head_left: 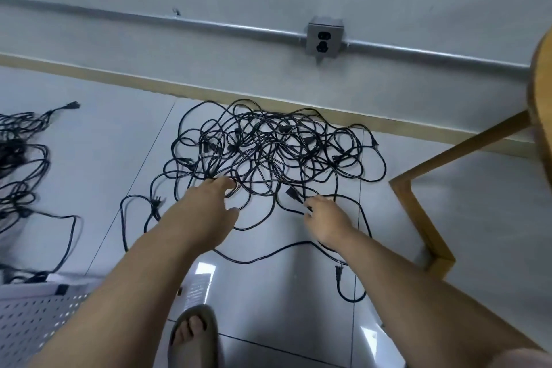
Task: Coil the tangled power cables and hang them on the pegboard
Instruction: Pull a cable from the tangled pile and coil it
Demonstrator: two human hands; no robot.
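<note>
A big tangle of black power cables [268,146] lies on the pale tiled floor by the wall. My left hand [209,206] reaches over its near edge, fingers fairly straight, fingertips touching a cable loop. My right hand [325,218] is at the tangle's near right side, its fingertips pinching a black cable just behind a plug [294,195]. A loose cable end with a pronged plug [338,270] lies below my right forearm. A white pegboard [38,317] lies flat at the bottom left.
A second heap of black cables [21,158] sits at the left edge. A wooden table leg and frame [418,209] stand to the right. A metal wall outlet [324,39] on a conduit is above the tangle. My sandalled foot [194,334] is at bottom centre.
</note>
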